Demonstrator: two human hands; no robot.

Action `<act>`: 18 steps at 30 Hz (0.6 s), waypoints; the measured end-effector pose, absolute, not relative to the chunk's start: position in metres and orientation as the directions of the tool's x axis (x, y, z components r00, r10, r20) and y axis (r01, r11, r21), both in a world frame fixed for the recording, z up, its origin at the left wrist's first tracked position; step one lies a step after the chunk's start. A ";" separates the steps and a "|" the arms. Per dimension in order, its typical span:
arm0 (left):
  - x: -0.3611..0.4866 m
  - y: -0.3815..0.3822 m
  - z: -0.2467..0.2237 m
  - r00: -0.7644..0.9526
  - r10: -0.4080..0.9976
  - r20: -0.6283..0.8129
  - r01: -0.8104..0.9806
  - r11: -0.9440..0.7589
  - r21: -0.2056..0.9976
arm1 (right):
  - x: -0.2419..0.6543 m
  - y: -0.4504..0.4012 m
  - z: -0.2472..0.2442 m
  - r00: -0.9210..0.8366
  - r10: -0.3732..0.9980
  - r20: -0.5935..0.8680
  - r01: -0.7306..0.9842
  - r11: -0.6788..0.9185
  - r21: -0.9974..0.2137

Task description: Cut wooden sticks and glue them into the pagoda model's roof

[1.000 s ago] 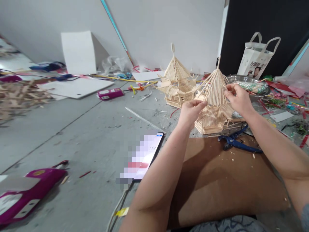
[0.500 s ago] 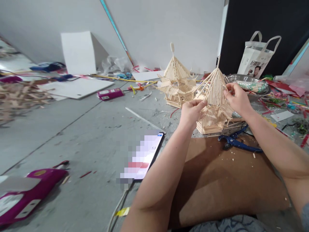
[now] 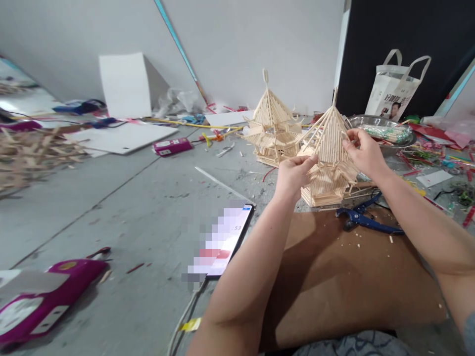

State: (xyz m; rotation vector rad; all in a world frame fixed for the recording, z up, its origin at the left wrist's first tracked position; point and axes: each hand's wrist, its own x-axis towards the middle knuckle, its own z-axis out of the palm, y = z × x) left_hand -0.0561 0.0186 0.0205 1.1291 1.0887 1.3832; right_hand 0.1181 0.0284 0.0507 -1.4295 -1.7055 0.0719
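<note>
A pagoda model (image 3: 328, 180) built of thin pale wooden sticks stands in front of me. Its pointed roof has close-set sticks on the right and spaced ones on the left. My left hand (image 3: 297, 174) is closed, thumb and forefinger pinching the roof's lower left edge. At the roof's right edge, the closed fingers of my right hand (image 3: 365, 152) press on the sticks; the fingertips are partly hidden. Behind and to the left stands a second stick pagoda (image 3: 272, 123) with a full roof. Blue-handled pliers (image 3: 365, 217) lie just below the right hand.
A brown board (image 3: 345, 277) lies before me. Left of my forearm is a lit phone (image 3: 226, 242) with a cable. Purple-and-white tools (image 3: 55, 291) and a wood stick pile (image 3: 33, 155) lie farther left. A metal bowl (image 3: 411, 140) and a white bag (image 3: 391, 91) stand at the back right.
The view has shifted very slightly, so floor items sit a little farther right. Both hands stay at the same spots on the roof, with hardly any movement.
</note>
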 end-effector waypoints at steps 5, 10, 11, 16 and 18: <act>-0.058 0.020 0.020 -0.084 0.991 0.109 -0.147 -0.120 0.982 | 0.118 0.027 0.053 0.037 0.818 0.573 0.771 0.342 -0.538; -0.060 0.019 0.022 -0.121 0.992 0.044 -0.136 -0.061 0.989 | 0.117 0.025 0.055 0.038 0.831 0.555 0.778 0.324 -0.538; -0.061 0.019 0.023 -0.110 0.993 0.038 -0.133 -0.053 0.990 | 0.118 0.025 0.055 0.039 0.831 0.555 0.779 0.322 -0.538; -0.062 0.017 0.026 -0.018 0.999 0.038 -0.157 -0.040 0.987 | 0.118 0.026 0.054 0.033 0.828 0.559 0.784 0.325 -0.529; -0.063 0.017 0.027 0.007 0.999 0.038 -0.179 -0.036 0.983 | 0.119 0.026 0.054 0.030 0.827 0.561 0.786 0.327 -0.524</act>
